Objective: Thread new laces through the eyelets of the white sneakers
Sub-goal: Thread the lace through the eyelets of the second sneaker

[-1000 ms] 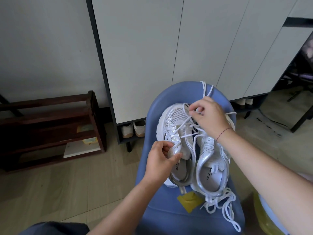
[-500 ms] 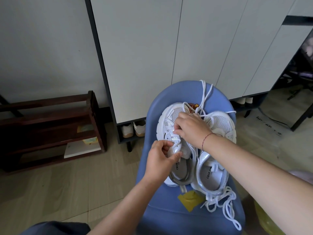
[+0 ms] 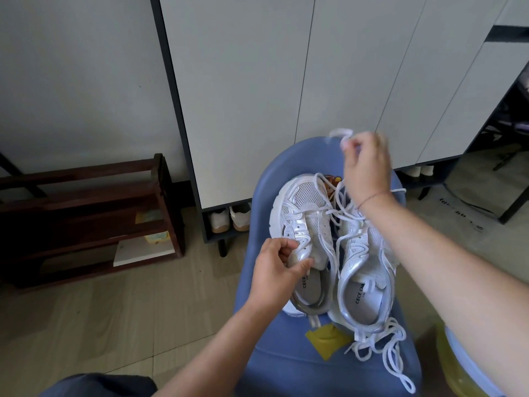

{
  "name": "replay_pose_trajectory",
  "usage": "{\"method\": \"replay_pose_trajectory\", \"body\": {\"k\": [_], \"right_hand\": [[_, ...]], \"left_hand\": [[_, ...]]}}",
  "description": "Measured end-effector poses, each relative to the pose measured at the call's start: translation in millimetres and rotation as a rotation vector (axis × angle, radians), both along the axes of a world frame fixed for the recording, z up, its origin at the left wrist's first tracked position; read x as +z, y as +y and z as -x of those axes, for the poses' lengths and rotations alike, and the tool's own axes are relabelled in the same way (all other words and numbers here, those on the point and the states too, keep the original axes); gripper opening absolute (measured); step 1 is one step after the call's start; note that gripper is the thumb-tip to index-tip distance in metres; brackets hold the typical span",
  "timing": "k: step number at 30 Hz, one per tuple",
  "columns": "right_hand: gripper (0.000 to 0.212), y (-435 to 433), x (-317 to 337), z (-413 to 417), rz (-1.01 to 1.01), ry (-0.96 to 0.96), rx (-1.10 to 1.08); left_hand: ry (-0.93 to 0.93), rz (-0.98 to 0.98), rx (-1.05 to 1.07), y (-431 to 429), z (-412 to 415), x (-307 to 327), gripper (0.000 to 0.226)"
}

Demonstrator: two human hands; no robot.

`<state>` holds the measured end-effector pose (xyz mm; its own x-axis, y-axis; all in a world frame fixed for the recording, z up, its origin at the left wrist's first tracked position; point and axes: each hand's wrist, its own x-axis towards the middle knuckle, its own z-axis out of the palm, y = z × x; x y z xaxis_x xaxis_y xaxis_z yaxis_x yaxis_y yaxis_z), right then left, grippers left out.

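Two hands busy: right hand [image 3: 367, 167] pinches a white lace [image 3: 338, 132] up high, left hand [image 3: 279, 265] grips the left sneaker [image 3: 303, 207].
Right hand's fingers curl round the lace above the far rim of the blue chair [image 3: 266, 184]; the strand runs down toward the toes. Left thumb and fingers clamp the upper beside the tongue. The right sneaker [image 3: 363, 276] lies touching its mate, and the pair nearly fills the seat. Loose laces [image 3: 383, 345] spill to the near right edge, beside a yellow tag [image 3: 326, 339]. Open floor [image 3: 114, 310] lies to the left; a white cabinet [image 3: 243, 81] stands close behind.
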<state>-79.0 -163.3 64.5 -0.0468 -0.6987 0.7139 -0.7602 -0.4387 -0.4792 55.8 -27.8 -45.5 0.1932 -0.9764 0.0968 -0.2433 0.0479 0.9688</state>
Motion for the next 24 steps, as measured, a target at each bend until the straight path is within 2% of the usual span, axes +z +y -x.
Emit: {"method": "replay_pose_trajectory", "body": {"k": [2, 6, 10, 13, 15, 17, 21, 24], "right_hand": [[0.024, -10.1, 26.3, 5.5, 0.0, -0.11, -0.033], [0.016, 5.5, 44.4, 8.4, -0.15, -0.015, 0.131], [0.009, 41.2, 16.8, 18.9, -0.327, 0.032, 0.238], [0.017, 54.0, -6.2, 24.8, -0.472, 0.075, 0.265], [0.03, 56.0, -16.2, 23.9, -0.559, 0.126, 0.287], [0.035, 53.2, -20.1, 20.3, -0.543, 0.147, 0.271], [0.009, 42.9, -28.5, 3.3, -0.462, 0.256, 0.29], [0.02, 36.1, -39.5, -4.7, -0.448, 0.408, 0.314]], "left_hand": [[-0.004, 0.0, 0.004, 0.1, 0.2, -0.3, 0.032], [0.0, -0.005, 0.004, -0.7, 0.0, 0.1, 0.031], [-0.012, -0.003, 0.003, -1.0, 0.1, 0.3, 0.03], [-0.01, 0.001, 0.01, -0.4, 0.2, -0.7, 0.031], [-0.006, 0.003, 0.012, -0.2, 0.5, -0.1, 0.031], [-0.009, 0.005, 0.014, -0.3, 1.2, 0.6, 0.031], [0.006, -0.003, 0.011, 0.2, 1.0, 1.8, 0.031], [0.036, -0.012, 0.002, 0.2, 0.6, 1.3, 0.03]]}}
